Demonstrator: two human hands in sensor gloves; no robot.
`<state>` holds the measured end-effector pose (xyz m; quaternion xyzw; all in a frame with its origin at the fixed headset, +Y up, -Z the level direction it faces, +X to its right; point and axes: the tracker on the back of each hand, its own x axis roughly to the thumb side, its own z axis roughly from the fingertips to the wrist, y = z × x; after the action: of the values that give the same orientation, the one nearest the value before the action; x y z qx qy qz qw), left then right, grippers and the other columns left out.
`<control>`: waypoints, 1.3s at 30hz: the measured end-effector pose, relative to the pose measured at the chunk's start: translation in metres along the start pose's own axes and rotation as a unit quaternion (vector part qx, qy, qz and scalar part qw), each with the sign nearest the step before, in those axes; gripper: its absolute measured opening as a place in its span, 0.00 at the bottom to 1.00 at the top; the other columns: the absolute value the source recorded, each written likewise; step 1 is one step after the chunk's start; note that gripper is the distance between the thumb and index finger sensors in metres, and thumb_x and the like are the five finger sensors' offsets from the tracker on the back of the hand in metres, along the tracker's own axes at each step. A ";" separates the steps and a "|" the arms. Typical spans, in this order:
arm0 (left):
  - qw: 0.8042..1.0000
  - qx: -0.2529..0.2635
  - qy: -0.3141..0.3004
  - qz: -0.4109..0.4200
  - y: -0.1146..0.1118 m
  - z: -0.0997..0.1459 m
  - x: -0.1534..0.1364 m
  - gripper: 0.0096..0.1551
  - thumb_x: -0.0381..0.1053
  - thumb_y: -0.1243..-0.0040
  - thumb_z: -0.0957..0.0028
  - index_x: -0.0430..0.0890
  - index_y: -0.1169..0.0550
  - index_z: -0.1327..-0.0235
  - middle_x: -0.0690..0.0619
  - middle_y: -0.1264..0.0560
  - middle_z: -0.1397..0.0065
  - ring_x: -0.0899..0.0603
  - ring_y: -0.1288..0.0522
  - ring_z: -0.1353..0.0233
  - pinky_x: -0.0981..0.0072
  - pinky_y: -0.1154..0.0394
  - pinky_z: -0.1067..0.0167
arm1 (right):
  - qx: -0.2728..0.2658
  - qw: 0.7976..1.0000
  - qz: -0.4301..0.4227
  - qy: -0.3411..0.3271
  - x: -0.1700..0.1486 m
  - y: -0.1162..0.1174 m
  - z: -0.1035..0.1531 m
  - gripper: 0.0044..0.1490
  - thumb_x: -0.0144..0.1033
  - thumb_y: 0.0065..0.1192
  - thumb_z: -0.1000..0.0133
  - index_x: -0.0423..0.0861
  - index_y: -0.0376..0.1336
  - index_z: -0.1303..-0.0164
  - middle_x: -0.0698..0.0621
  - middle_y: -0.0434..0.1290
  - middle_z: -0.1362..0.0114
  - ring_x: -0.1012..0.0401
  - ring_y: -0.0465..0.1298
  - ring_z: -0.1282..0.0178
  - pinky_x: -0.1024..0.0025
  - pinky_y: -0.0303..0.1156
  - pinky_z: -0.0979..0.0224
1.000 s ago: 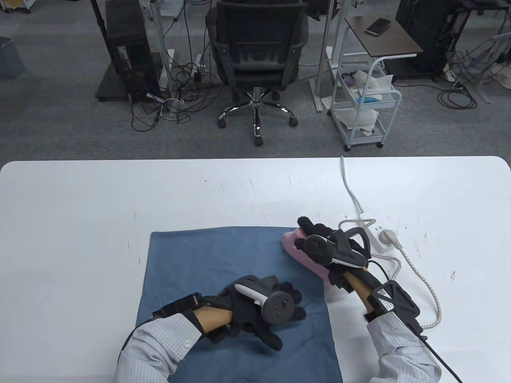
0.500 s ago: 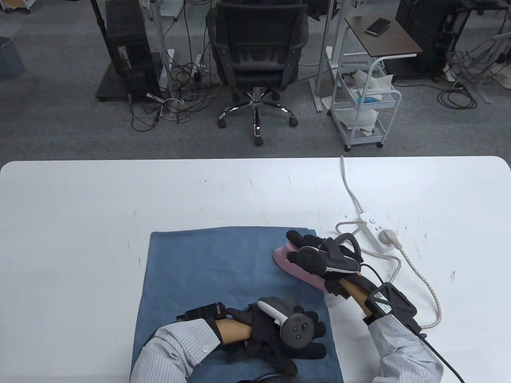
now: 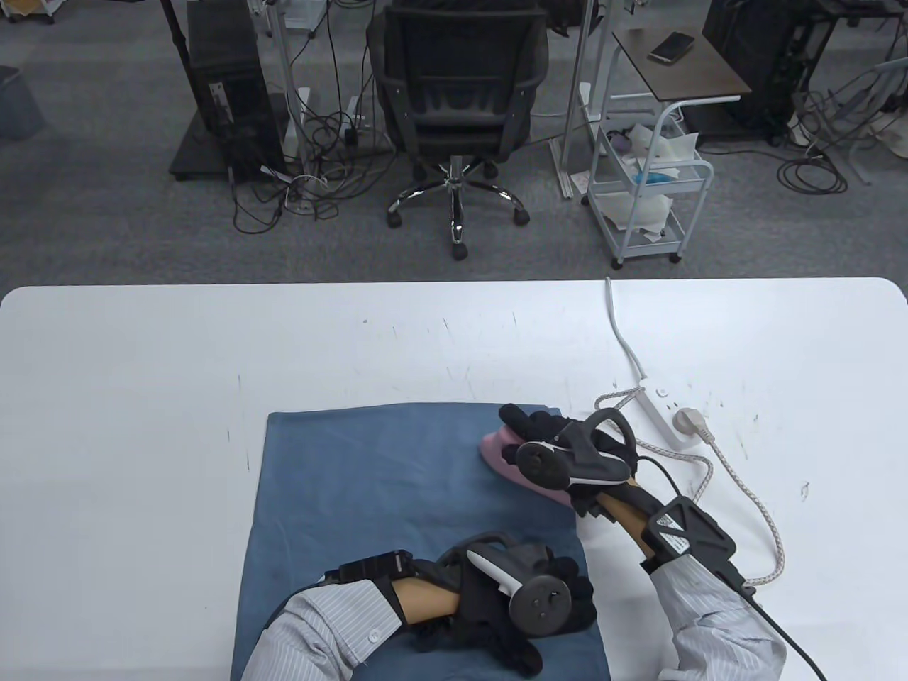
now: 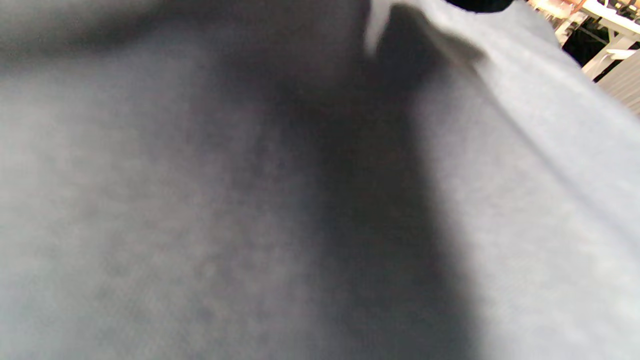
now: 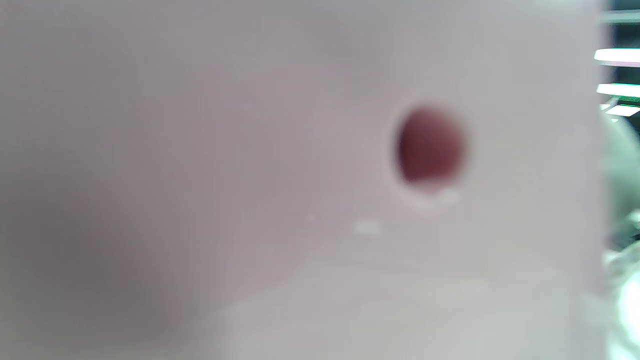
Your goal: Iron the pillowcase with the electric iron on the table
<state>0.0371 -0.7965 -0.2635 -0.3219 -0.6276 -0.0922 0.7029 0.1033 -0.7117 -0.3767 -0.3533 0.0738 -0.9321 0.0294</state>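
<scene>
Pillowcase (image 3: 397,482): matt blue woven cloth. Iron (image 3: 496,454): smooth pink plastic. Table (image 3: 142,369): smooth white, scuffed. Iron cord (image 3: 762,507): braided fabric.

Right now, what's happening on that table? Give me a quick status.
Right hand grips pink iron on blue pillowcase. Left hand rests on its near right corner. Iron's cord trails right, clear of cloth.

no readable text anywhere; white label on strap (image 3: 674,533) behind right hand (image 3: 567,454) too small to read.
</scene>
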 end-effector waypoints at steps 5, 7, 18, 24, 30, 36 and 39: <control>1.000 -0.009 0.003 -0.007 -0.005 -0.002 -0.001 0.58 0.68 0.55 0.46 0.49 0.70 0.20 0.43 0.79 0.19 0.29 0.79 0.23 0.36 0.73 0.28 | -0.005 0.999 -0.019 -0.025 0.009 0.011 0.012 0.41 0.52 0.42 0.40 0.41 0.53 0.21 0.51 0.77 0.48 0.64 0.79 0.65 0.71 0.80 0.58; 1.000 -0.015 0.002 -0.003 -0.005 -0.003 -0.001 0.58 0.68 0.55 0.46 0.50 0.71 0.21 0.44 0.80 0.20 0.30 0.80 0.23 0.36 0.73 0.28 | -0.010 1.000 -0.022 -0.001 0.001 0.014 0.008 0.41 0.52 0.43 0.40 0.41 0.53 0.21 0.50 0.77 0.48 0.63 0.79 0.65 0.70 0.80 0.58; 1.000 -0.029 0.005 -0.004 -0.004 -0.004 0.000 0.59 0.68 0.56 0.47 0.50 0.72 0.22 0.44 0.81 0.21 0.30 0.81 0.24 0.36 0.74 0.29 | -0.018 0.980 0.044 0.196 -0.082 0.031 -0.044 0.41 0.52 0.43 0.40 0.41 0.53 0.21 0.50 0.77 0.47 0.63 0.79 0.65 0.70 0.80 0.57; 0.999 -0.019 -0.011 0.027 0.002 0.012 -0.008 0.64 0.72 0.57 0.51 0.47 0.75 0.24 0.40 0.82 0.22 0.29 0.82 0.26 0.36 0.75 0.31 | -0.029 0.974 0.078 0.212 -0.085 0.020 -0.042 0.41 0.52 0.44 0.40 0.41 0.53 0.21 0.50 0.77 0.46 0.62 0.79 0.64 0.69 0.79 0.56; 0.994 -0.023 0.107 0.029 -0.001 0.078 -0.051 0.66 0.74 0.60 0.52 0.43 0.74 0.22 0.36 0.81 0.22 0.26 0.80 0.26 0.34 0.74 0.31 | -0.062 0.993 0.055 0.079 -0.039 -0.005 -0.011 0.41 0.53 0.43 0.40 0.41 0.53 0.21 0.50 0.77 0.46 0.62 0.79 0.64 0.70 0.80 0.56; 0.966 -0.048 0.241 0.079 -0.042 0.146 -0.084 0.69 0.74 0.60 0.52 0.38 0.76 0.24 0.31 0.82 0.24 0.22 0.79 0.26 0.32 0.72 0.31 | -0.032 0.999 0.027 -0.009 0.010 0.000 0.013 0.41 0.53 0.42 0.40 0.40 0.53 0.21 0.50 0.78 0.47 0.63 0.80 0.64 0.71 0.81 0.57; 0.950 -0.062 0.290 0.094 -0.069 0.178 -0.087 0.70 0.74 0.60 0.52 0.36 0.78 0.26 0.29 0.83 0.25 0.21 0.79 0.27 0.31 0.72 0.32 | -0.026 1.000 0.008 0.000 0.010 0.007 0.015 0.41 0.52 0.42 0.40 0.40 0.54 0.21 0.50 0.78 0.47 0.63 0.80 0.64 0.70 0.80 0.58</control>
<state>-0.1636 -0.7727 -0.3209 -0.3812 -0.3567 -0.1540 0.8389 0.1056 -0.7211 -0.3600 -0.3533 0.1005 -0.9297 0.0277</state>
